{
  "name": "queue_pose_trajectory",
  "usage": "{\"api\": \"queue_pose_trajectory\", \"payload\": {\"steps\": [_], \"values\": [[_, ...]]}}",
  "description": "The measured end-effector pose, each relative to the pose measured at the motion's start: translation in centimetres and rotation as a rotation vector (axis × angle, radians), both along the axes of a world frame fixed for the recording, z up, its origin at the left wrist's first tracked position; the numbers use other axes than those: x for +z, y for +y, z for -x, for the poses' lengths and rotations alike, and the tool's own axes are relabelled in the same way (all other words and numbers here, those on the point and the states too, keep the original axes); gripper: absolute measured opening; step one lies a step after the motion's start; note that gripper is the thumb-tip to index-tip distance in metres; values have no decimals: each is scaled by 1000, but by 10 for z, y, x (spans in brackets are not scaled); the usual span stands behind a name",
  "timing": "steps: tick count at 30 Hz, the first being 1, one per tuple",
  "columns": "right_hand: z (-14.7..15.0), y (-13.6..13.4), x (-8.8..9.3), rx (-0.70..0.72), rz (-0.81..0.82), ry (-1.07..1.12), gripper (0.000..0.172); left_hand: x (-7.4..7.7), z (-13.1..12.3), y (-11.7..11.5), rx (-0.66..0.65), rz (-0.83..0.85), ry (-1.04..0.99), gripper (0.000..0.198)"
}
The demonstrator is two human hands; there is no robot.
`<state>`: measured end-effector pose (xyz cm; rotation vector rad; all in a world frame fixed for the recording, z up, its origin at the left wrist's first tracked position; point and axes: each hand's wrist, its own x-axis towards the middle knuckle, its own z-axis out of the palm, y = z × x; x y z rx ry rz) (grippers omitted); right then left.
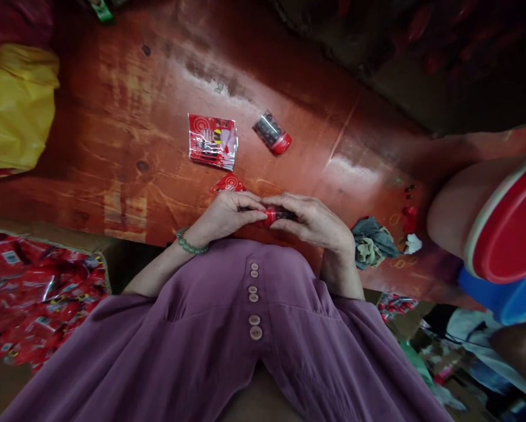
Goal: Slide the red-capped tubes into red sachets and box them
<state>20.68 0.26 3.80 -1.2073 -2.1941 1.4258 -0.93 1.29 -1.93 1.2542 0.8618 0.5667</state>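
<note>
Both my hands meet at the table's near edge, around a small clear tube with a red cap (270,215). My left hand (228,215) pinches the red end between thumb and fingers. My right hand (309,220) is wrapped round the dark-filled body of the tube. Just beyond my left hand lies a red packet (230,182), partly hidden by the fingers. Further up is a stack of flat red printed packets (212,142). To its right a second clear tube (272,132) with dark balls and a red cap lies on its side.
On the orange-red table (166,76), a yellow bag (17,111) sits far left. A grey-green cloth (372,241) and a large tub with a red lid (509,217) are at right. A box of red packets (34,287) stands below left. A person's arm shows at lower right.
</note>
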Motion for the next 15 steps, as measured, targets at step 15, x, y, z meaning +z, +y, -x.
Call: {"api": "queue_pose_trajectory", "payload": {"steps": [15], "values": [[3,4,-5,-116,69,129,19,11,7,6,-54,90,16,20]]}}
